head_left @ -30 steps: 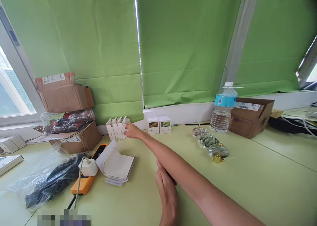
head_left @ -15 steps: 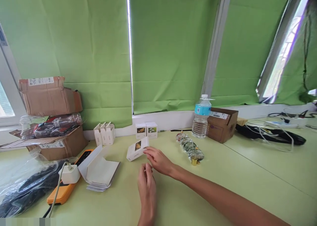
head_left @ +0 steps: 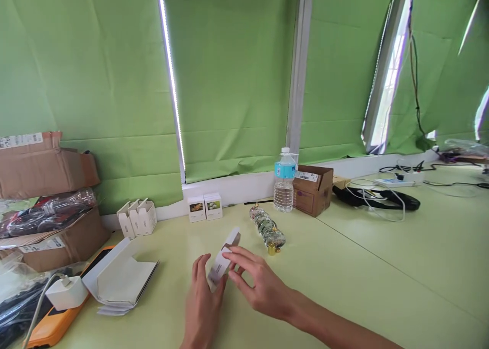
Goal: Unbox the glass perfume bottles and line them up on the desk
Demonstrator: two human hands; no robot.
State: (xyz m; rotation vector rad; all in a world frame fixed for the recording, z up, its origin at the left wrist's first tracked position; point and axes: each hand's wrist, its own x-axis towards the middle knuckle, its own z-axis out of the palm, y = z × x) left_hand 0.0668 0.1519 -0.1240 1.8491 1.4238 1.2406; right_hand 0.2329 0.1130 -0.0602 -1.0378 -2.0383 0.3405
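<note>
A small white carton (head_left: 218, 267) stands tilted between my two hands, leaning up to the right. Its far end looks like a raised flap; its printed picture is turned out of sight. My left hand (head_left: 204, 295) cups the near end, thumb on one side and curled fingers on the other. The fingers of my right hand (head_left: 260, 283) pinch the carton's right side near its middle. Beyond my hands lies a row of small glass bottles (head_left: 266, 226) with gold caps. Two white picture boxes (head_left: 205, 214) stand against the wall ledge.
Several open white cartons (head_left: 137, 219) stand at the back left. Folded white card (head_left: 122, 283) lies left of my hands, beside an orange power strip (head_left: 57, 323) with a white plug. A water bottle (head_left: 283, 191) and a brown box (head_left: 313, 191) stand behind. Cables (head_left: 393, 198) lie right.
My right hand has brought the white carton nearer and tipped it up. My left hand has opened and come round its near end. The view has swung to the right.
</note>
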